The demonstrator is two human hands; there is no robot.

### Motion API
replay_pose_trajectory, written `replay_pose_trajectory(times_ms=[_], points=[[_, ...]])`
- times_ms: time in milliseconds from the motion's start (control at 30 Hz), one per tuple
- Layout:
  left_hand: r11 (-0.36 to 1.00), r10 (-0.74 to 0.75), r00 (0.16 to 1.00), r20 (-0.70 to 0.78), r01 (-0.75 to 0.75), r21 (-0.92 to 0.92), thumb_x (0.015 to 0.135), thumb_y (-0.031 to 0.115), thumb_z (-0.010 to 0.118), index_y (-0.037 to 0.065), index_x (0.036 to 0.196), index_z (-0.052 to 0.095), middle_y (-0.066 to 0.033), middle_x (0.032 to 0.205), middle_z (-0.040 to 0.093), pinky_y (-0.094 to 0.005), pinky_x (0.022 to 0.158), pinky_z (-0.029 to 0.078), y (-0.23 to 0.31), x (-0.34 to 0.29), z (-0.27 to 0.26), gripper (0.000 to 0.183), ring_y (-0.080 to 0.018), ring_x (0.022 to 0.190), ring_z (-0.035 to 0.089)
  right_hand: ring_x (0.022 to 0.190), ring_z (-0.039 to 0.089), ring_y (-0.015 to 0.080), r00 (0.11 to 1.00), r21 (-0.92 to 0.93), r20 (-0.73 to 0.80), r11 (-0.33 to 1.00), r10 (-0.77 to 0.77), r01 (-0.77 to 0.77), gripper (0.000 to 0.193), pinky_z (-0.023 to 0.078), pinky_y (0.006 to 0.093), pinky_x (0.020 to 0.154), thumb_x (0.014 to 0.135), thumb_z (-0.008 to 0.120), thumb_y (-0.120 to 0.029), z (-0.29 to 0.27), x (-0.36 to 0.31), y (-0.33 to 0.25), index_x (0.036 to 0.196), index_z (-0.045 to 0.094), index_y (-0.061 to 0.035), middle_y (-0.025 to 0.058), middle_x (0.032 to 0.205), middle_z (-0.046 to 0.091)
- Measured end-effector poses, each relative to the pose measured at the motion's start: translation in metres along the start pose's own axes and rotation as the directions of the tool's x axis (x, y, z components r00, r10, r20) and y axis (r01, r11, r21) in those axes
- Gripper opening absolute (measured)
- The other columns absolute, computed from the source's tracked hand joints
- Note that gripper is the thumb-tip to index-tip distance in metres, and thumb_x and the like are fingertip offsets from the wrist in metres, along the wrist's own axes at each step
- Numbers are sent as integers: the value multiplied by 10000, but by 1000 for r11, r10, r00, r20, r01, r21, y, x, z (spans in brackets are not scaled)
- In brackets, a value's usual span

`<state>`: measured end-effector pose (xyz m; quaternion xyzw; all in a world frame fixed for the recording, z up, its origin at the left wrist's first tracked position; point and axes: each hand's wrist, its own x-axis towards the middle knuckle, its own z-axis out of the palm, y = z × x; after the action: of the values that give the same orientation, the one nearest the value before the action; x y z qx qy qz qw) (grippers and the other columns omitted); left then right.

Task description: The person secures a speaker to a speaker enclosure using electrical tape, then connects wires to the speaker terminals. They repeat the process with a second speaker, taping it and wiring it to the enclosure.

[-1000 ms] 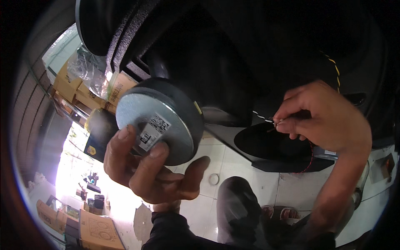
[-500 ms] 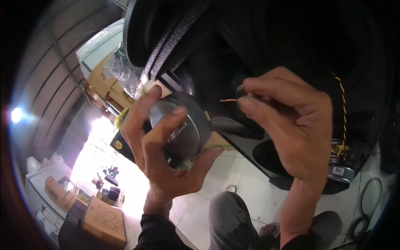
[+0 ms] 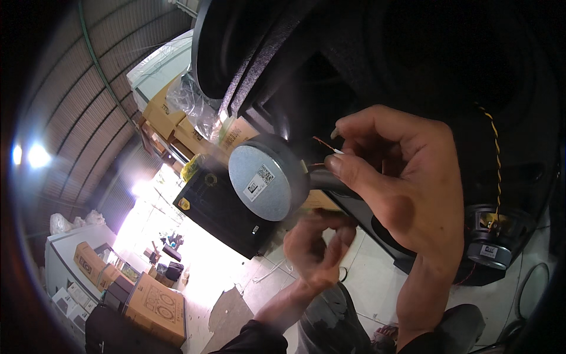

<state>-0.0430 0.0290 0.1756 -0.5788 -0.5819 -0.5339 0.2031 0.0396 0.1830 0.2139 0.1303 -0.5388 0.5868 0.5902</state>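
Note:
A speaker driver (image 3: 262,183) with a round grey magnet and a paper label faces left beside the black speaker cabinet (image 3: 336,88); what bears it is hidden. Close to its right side, my right hand (image 3: 407,183) is closed on a thin wire (image 3: 328,147) with a bare coppery end and a short white part. The forefinger tip stands a little off the thumb, and a second reddish strand shows by the thumb tip. My left hand (image 3: 318,245), smeared by motion, is below the driver and apart from it, its fingers partly curled.
At the right sits another speaker driver (image 3: 489,236) with a twisted yellow-and-black wire (image 3: 497,159). A black box (image 3: 218,206) stands behind the grey magnet. Cardboard cartons (image 3: 150,310) are at lower left, and a black ring (image 3: 533,289) lies on the tiled floor at lower right.
My left hand has let go of the driver's magnet and moved down and right. My right hand stays near the driver with the wire, its forefinger now lifted from the thumb.

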Motion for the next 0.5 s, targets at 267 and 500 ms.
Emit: replay_pose_trajectory(times_ms=[267,500], points=[[660,-372,927,-39,235,-714,995,213,606,-41,1301,519,-195,1129,661,-331,662,539,-6,19,14,407,-219,868,649,685,667,95,986,7,19,986,165,-165,204,521,220,609,802,752,35,2,1,-9,1000,706,40,66,782,685],[522,-382,921,78,284,-804,1006,229,582,7,1342,490,-137,1199,633,-347,820,527,-5,25,19,413,-217,1029,642,734,706,125,987,4,16,988,157,-157,195,581,241,656,812,721,74,4,1,-6,1004,694,49,80,806,689]])
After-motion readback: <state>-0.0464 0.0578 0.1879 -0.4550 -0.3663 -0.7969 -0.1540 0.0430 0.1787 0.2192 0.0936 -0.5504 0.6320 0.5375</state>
